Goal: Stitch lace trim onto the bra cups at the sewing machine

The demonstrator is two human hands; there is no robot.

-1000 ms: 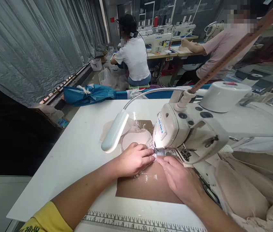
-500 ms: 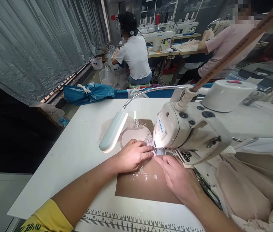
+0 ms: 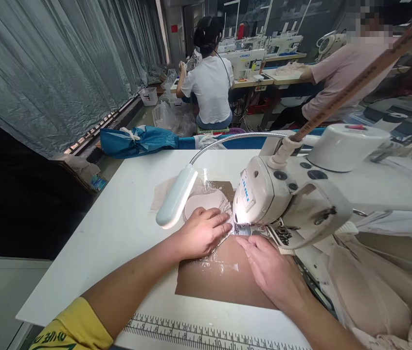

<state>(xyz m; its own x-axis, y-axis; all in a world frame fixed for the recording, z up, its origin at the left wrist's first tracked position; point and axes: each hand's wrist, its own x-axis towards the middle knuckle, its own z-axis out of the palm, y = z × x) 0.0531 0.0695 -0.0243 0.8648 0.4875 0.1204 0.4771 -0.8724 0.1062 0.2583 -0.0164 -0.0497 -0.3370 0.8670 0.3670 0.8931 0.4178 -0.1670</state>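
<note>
My left hand (image 3: pixel 204 234) lies flat, fingers stretched, on a pale pink lace piece with a smooth cup-shaped part (image 3: pixel 204 201), left of the needle area. The JUKI sewing machine (image 3: pixel 264 192) stands right of it, its presser foot partly hidden by the machine head. My right hand (image 3: pixel 269 265) rests just in front of the foot, index finger stretched out on a brown sheet (image 3: pixel 220 282) and the other fingers partly bent. I see nothing held in it. A narrow gap separates the two hands. Shiny clear film or tape lies on the sheet.
A lamp (image 3: pixel 177 197) on a bendable metal neck hangs over the work. A ruler strip (image 3: pixel 198 335) runs along the table's front edge. Beige fabric pieces (image 3: pixel 369 287) are heaped at the right. Beyond a blue bundle (image 3: pixel 140 141), two people sit near other sewing machines.
My left fingers have spread and drawn slightly back from the right fingertips, widening the gap. The lace edge shows more beside the foot. The view has shifted slightly.
</note>
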